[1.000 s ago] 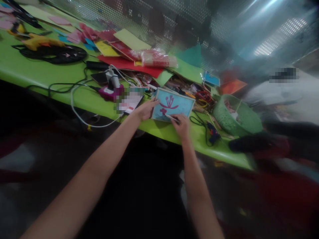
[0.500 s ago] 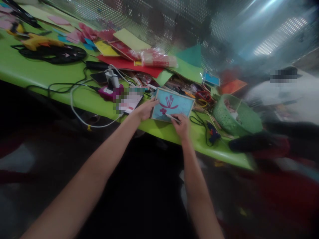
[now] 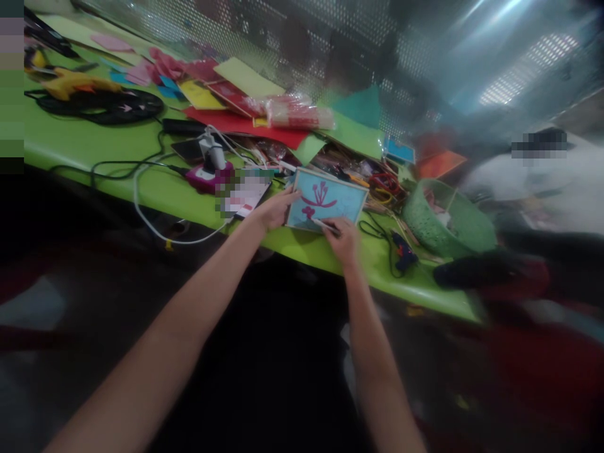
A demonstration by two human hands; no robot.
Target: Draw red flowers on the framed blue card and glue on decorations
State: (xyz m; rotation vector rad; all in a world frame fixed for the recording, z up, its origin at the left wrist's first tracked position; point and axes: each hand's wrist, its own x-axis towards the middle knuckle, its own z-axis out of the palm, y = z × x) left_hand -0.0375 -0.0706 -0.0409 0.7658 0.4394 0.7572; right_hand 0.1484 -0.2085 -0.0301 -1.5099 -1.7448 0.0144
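Observation:
A light blue card (image 3: pixel 335 196) with a pale frame and a dark pink flower design lies on the green table (image 3: pixel 117 141). My left hand (image 3: pixel 274 209) rests on the card's left edge, fingers laid flat against it. At the card's lower edge, my right hand (image 3: pixel 343 238) is closed around a thin white stick-like tool (image 3: pixel 324 224) whose tip touches the pink shape.
A phone (image 3: pixel 245 196), a pink charger block (image 3: pixel 207 173) and cables lie left of the card. A green basket (image 3: pixel 446 220) and a small glue gun (image 3: pixel 403 255) sit to the right. Coloured paper sheets (image 3: pixel 245 119) pile up behind. Another person sits at far right.

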